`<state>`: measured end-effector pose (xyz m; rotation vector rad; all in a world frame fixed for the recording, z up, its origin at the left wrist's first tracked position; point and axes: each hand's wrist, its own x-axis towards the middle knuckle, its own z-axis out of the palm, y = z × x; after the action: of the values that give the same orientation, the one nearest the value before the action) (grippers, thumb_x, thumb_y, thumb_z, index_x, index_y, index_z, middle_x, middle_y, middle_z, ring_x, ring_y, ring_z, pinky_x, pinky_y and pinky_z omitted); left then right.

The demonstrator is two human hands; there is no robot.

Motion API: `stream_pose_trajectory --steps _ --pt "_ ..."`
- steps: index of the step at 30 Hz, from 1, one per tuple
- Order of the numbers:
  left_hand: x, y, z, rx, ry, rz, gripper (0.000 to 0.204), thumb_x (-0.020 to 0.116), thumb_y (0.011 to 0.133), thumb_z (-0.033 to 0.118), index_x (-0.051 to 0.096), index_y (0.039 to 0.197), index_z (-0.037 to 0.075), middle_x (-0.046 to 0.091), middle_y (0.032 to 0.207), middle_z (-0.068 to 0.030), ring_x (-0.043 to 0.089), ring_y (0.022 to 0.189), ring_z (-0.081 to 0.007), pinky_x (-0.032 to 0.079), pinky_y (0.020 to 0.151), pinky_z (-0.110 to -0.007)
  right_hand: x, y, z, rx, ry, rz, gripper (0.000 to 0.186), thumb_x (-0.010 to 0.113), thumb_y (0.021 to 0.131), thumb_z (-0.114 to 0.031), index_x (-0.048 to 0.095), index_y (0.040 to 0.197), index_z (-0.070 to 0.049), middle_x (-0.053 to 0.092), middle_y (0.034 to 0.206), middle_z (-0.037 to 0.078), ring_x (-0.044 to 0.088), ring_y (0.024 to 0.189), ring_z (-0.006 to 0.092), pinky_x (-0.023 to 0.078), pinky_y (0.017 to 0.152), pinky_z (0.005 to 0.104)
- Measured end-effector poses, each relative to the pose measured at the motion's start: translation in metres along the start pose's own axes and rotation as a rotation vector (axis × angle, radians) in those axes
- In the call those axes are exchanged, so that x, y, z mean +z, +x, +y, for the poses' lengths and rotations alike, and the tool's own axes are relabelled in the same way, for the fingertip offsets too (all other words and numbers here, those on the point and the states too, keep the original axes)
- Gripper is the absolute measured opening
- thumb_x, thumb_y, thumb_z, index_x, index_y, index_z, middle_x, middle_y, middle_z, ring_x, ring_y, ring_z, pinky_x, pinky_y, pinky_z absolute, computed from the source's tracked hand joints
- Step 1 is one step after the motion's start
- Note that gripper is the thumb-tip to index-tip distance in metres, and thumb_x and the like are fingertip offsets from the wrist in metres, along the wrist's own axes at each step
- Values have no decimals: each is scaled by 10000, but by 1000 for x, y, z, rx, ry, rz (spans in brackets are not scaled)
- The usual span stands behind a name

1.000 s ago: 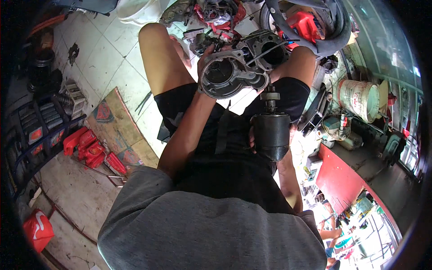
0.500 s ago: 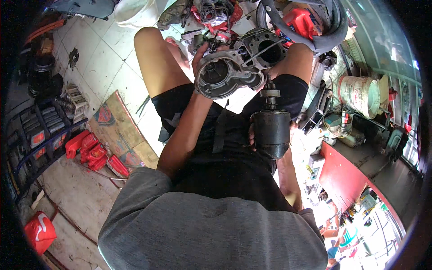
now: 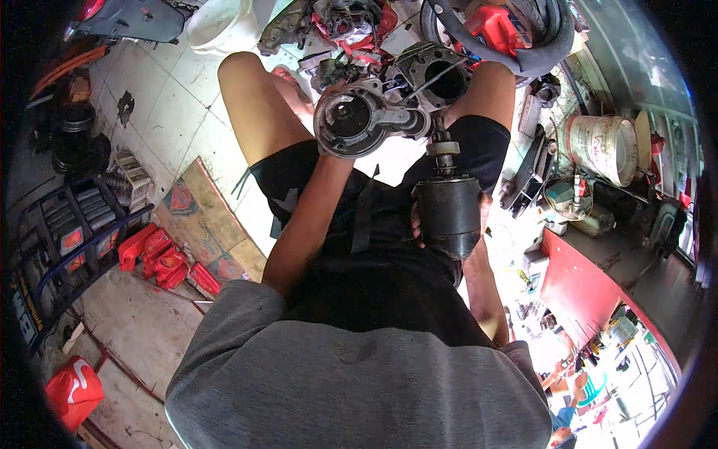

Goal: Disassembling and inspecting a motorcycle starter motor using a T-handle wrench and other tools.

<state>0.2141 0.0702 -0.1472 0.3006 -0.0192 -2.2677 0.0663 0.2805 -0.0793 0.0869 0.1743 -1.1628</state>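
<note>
My left hand [image 3: 329, 90] holds a grey cast-metal starter motor housing [image 3: 383, 118] above my lap. Its round open end faces up, and most of that hand is hidden behind the casting. Lower and to the right, my right hand [image 3: 484, 212] is wrapped round a black cylindrical starter motor body [image 3: 449, 213]. A shaft with a pinion gear [image 3: 443, 148] sticks out of the body towards the far side. The pinion's tip ends just beside the housing's narrow side, and I cannot tell whether they touch.
Beyond my knees lie a metal part with a large round bore [image 3: 446, 78], greasy engine parts [image 3: 344, 26] and a tyre [image 3: 550, 71]. A white bucket [image 3: 223, 28] stands at far left. Red parts [image 3: 166, 258] lie beside cardboard [image 3: 196, 206]. At right is another bucket [image 3: 598, 150].
The housing has shifted slightly left and tilted, showing more of its inside. The starter motor body has moved a little left and towards me. Both hands keep their hold.
</note>
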Motion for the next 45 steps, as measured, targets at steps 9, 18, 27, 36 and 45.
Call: stream_pose_trajectory --steps 9,18,27,36,45 --pt "-6 7 0 -116 -251 -86 433 374 841 295 579 991 -56 638 866 -201 635 754 -314 526 732 -447 -3 -1 -2 18 10 -9 1077 589 597 -693 271 1266 88 493 1030 322 557 917 413 500 719 496" --pt "-6 7 2 -81 -121 -150 434 397 820 284 608 918 -82 640 881 -214 637 788 -316 532 740 -420 -3 1 -2 5 83 -38 1010 618 626 -636 287 1269 69 457 1066 379 528 955 466 513 741 510" --pt "1 11 -6 -57 -128 -97 409 398 816 254 608 906 -85 642 863 -213 641 777 -308 538 726 -407 -1 -1 0 -28 94 -9 991 610 625 -629 301 1262 65 472 1040 380 530 938 481 523 726 507" --pt "-1 12 -2 -42 -101 -76 400 398 816 245 609 901 -84 643 859 -211 642 772 -307 540 722 -402 3 1 -1 -34 83 -7 979 612 633 -605 293 1268 69 474 1045 380 536 935 475 524 726 501" --pt "-5 11 1 -25 -82 -52 391 397 815 235 610 897 -82 645 856 -208 644 768 -306 541 718 -398 0 3 -1 -26 71 -9 996 618 620 -615 294 1269 67 478 1046 369 543 929 458 523 727 499"
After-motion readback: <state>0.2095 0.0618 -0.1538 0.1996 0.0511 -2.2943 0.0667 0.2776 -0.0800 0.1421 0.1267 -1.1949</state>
